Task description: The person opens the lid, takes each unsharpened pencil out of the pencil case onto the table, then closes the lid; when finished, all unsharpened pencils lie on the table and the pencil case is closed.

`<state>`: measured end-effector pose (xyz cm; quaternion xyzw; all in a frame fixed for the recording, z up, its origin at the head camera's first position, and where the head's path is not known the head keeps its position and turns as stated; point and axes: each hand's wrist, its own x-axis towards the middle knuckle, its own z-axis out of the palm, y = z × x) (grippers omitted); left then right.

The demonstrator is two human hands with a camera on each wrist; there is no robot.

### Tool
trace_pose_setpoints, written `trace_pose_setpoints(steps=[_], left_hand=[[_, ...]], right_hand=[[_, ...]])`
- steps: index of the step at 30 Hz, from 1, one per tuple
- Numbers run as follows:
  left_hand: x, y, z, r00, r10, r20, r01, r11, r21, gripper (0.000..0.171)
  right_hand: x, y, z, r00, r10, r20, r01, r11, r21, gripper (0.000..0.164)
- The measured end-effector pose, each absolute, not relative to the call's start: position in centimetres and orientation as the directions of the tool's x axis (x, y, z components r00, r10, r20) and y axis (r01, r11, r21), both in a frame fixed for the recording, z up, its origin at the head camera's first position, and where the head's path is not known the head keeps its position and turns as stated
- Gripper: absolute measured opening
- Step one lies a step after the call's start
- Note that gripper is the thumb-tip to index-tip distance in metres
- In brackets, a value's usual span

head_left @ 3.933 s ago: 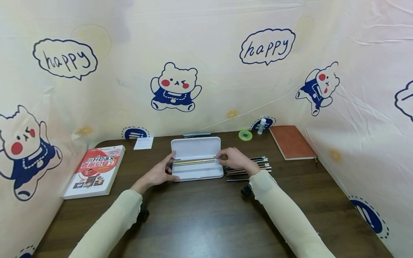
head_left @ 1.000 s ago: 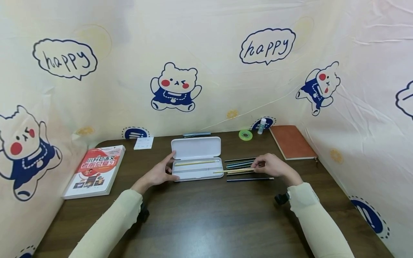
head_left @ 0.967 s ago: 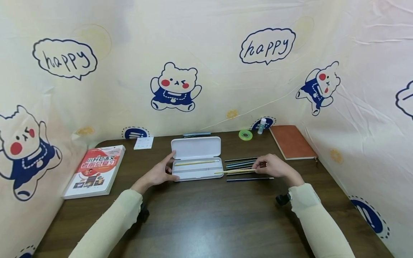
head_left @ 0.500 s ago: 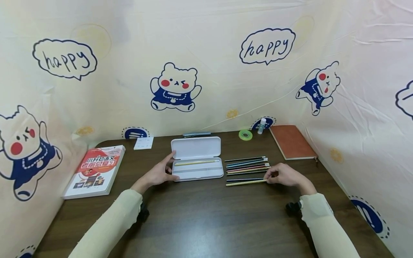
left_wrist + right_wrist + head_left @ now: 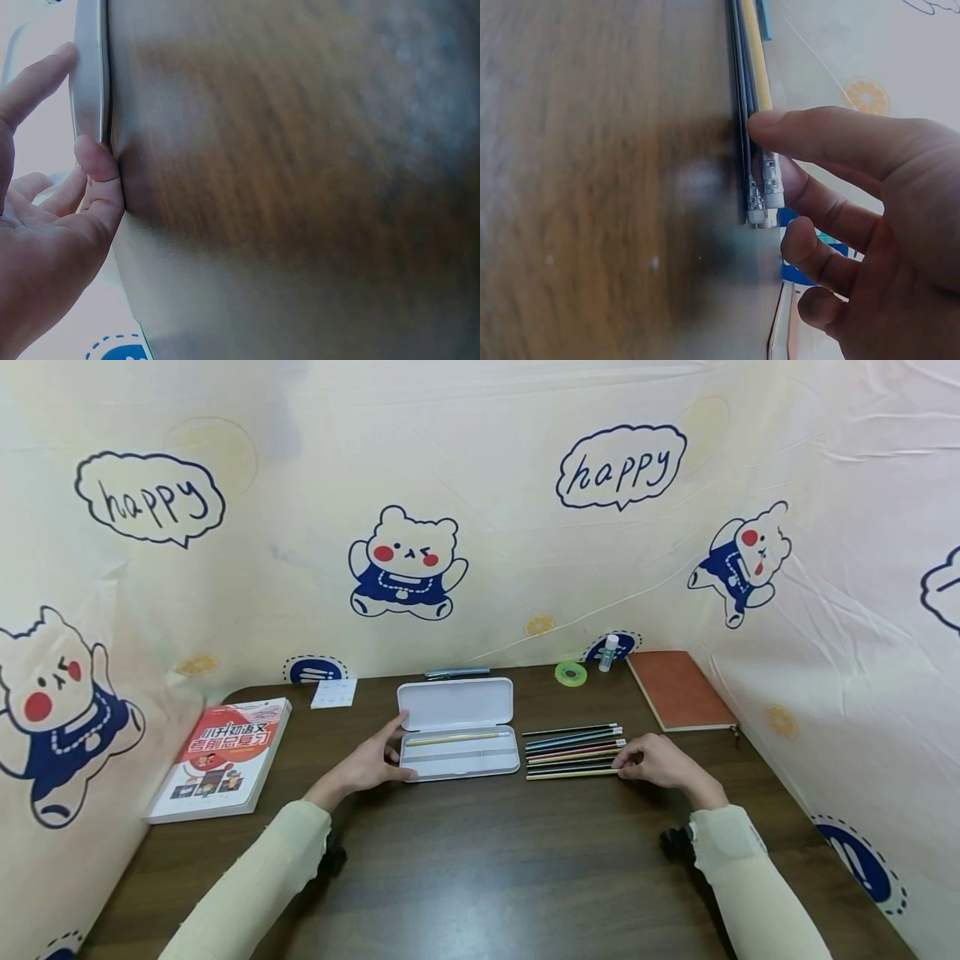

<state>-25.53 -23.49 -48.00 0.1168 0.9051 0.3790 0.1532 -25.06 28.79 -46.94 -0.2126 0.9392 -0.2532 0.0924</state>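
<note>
An open white metal pencil case [image 5: 460,763] lies on the table with its lid raised at the back; a yellow pencil [image 5: 456,738] lies in its rear compartment. My left hand [image 5: 369,762] holds the left end of the case, thumb at the front corner and index finger by the lid. Right of the case several pencils [image 5: 573,745] lie roughly parallel, eraser ends to the right. My right hand [image 5: 660,762] pinches another yellow pencil [image 5: 570,774] near its eraser, at the front of the row. In the right wrist view, darker pencils [image 5: 742,97] lie right beside it.
A red and white book [image 5: 221,760] is at the left, a white paper [image 5: 333,692] behind it. A blue pen [image 5: 457,673], green tape roll [image 5: 571,674], glue stick [image 5: 608,654] and brown notebook [image 5: 680,691] lie along the back. A printed cloth [image 5: 510,568] surrounds the table.
My right hand has brought the yellow pencil from the case to the front of the row, then slid it back; the dark front pencil now sits closer to the others. My left hand stays put.
</note>
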Motion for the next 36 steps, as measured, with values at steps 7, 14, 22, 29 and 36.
trace_pose_setpoints(steps=[7, 14, 22, 29, 36], left_hand=[[-25.6, -23.5, -48.0, -0.927, 0.327, -0.185, 0.101, 0.690, 0.716, 0.111], [-25.6, -23.5, -48.2, -0.926, 0.332, -0.182, 0.105, 0.687, 0.719, 0.112], [-25.6, -23.6, -48.2, -0.926, 0.327, -0.187, 0.098, 0.689, 0.718, 0.111], [-25.5, -23.5, -48.2, -0.926, 0.322, -0.197, 0.085, 0.686, 0.723, 0.112], [-25.6, -23.5, -48.2, -0.927, 0.326, -0.183, 0.097, 0.683, 0.724, 0.113]], right_hand=[[-25.3, 28.6, -47.1, -0.889, -0.453, -0.065, -0.363, 0.785, -0.503, 0.008], [-25.3, 28.2, -46.5, -0.892, -0.448, -0.059, -0.346, 0.760, -0.550, 0.006], [-26.4, 25.4, -45.0, -0.888, -0.460, -0.011, -0.379, 0.745, -0.549, 0.013], [-27.9, 21.4, -43.8, -0.879, -0.477, 0.001, -0.393, 0.723, -0.568, 0.018], [-29.3, 17.6, -44.0, -0.867, -0.498, -0.004, -0.408, 0.716, -0.567, 0.023]])
